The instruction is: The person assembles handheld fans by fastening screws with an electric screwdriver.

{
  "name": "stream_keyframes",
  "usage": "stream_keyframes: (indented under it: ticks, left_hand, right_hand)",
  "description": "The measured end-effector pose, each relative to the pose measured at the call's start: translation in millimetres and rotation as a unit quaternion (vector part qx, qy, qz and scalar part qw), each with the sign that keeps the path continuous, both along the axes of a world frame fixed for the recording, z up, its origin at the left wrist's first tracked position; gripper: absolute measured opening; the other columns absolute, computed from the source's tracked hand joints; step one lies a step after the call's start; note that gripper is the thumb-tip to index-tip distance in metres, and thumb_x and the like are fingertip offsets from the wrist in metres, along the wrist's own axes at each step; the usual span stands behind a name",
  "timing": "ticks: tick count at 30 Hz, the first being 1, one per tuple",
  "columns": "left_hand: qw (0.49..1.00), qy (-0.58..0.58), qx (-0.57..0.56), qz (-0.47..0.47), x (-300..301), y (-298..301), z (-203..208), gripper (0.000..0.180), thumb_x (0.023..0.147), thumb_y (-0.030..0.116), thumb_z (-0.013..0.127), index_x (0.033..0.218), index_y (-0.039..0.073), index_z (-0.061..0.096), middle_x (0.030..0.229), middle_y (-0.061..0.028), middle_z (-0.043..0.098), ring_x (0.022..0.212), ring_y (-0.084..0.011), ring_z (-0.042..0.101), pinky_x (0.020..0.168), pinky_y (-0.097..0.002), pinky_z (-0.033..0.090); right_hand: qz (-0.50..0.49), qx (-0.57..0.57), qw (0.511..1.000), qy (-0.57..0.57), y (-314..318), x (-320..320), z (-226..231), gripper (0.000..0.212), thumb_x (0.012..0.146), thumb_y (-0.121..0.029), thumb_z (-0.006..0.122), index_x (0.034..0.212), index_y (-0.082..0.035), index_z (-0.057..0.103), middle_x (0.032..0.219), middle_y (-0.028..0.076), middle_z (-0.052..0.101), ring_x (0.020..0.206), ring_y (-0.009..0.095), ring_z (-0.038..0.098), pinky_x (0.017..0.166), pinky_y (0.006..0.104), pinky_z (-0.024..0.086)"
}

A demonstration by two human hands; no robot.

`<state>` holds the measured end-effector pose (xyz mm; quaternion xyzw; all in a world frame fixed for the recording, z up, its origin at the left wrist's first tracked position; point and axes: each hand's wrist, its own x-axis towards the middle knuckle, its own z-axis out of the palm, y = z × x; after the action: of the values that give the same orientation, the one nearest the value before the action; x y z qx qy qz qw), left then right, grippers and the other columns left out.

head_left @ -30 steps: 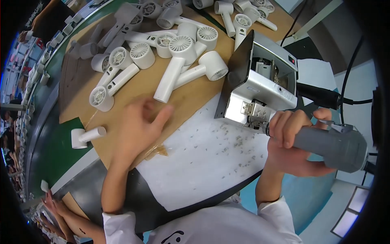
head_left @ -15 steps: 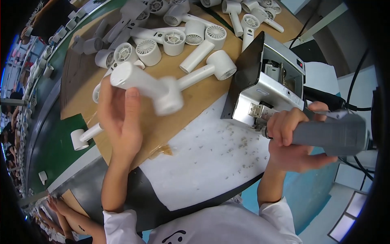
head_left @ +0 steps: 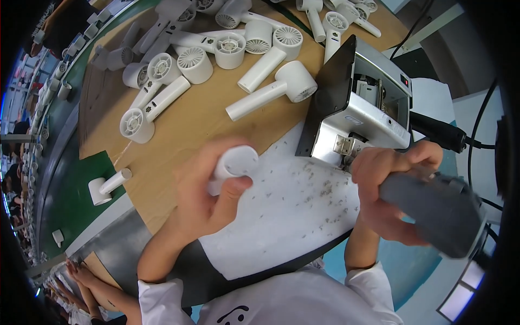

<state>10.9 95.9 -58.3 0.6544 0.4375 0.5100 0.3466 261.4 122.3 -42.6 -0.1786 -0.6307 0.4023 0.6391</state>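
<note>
My left hand [head_left: 197, 197] is wrapped round a white handheld fan [head_left: 240, 161], held over the near edge of the cardboard with its round handle end facing up; the fan's head is hidden by the hand. My right hand [head_left: 376, 187] grips a grey electric screwdriver [head_left: 433, 214], slightly smeared by motion. The tool's tip is covered by the hand, close to the front outlet of a silver screw feeder [head_left: 368, 116]. Whether the tip touches the outlet, I cannot tell.
More white fans [head_left: 230, 51] lie heaped on the brown cardboard [head_left: 195, 122]. Small screw-like bits dot the white sheet [head_left: 271, 216] before the feeder. A black-handled tool [head_left: 436, 130] with a cord lies behind it. Left, a green conveyor [head_left: 67, 216] carries fans; another person's arms [head_left: 95, 287] rest nearby.
My left hand has brought the fan nearer and to the right, turning its handle end upward. The screwdriver's rear has swung down, while its front stays near the feeder.
</note>
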Motion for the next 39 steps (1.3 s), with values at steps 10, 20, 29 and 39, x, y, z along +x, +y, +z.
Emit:
stream_keyframes:
  ticks: [10, 20, 29, 39]
  left_hand:
    - [0.978, 0.132, 0.134, -0.095, 13.2, -20.5, -15.2, 0.037, 0.073, 0.026, 0.076, 0.096, 0.000, 0.061, 0.080, -0.0109, 0.061, 0.062, -0.0277, 0.057, 0.054, -0.0340, 0.046]
    - [0.965, 0.161, 0.187, -0.092, 25.7, -33.7, -23.5, 0.032, 0.068, 0.017, 0.077, 0.091, 0.000, 0.064, 0.077, -0.0108, 0.063, 0.056, -0.0250, 0.057, 0.050, -0.0322, 0.043]
    - [0.971, 0.148, 0.165, -0.095, 28.5, -35.0, -22.8, 0.034, 0.073, 0.024, 0.077, 0.091, -0.001, 0.063, 0.076, -0.0109, 0.062, 0.056, -0.0261, 0.056, 0.050, -0.0323, 0.043]
    - [0.969, 0.162, 0.155, -0.100, 32.2, -36.2, -23.3, 0.036, 0.073, 0.026, 0.078, 0.092, -0.001, 0.063, 0.076, -0.0110, 0.061, 0.058, -0.0263, 0.056, 0.051, -0.0329, 0.044]
  right_hand:
    - [-0.009, -0.174, 0.973, 0.153, -20.3, -16.1, 7.9, 0.079, 0.086, -0.076, 0.033, 0.116, -0.003, 0.031, 0.051, 0.000, 0.042, 0.038, 0.012, 0.039, 0.038, 0.0264, 0.033]
    - [-0.033, -0.086, 0.956, 0.278, -68.7, -41.5, 26.9, 0.050, 0.092, -0.050, 0.052, 0.110, -0.006, 0.034, 0.050, -0.003, 0.049, 0.036, 0.008, 0.046, 0.035, 0.0199, 0.040]
    - [0.001, -0.088, 0.961, 0.263, -67.2, -51.9, 25.3, 0.051, 0.091, -0.049, 0.057, 0.109, -0.007, 0.034, 0.049, -0.002, 0.049, 0.033, 0.008, 0.045, 0.033, 0.0199, 0.039]
    - [-0.059, -0.014, 0.945, 0.321, -64.1, -56.1, 27.5, 0.051, 0.091, -0.052, 0.053, 0.108, -0.007, 0.034, 0.047, -0.002, 0.048, 0.031, 0.008, 0.043, 0.030, 0.0194, 0.038]
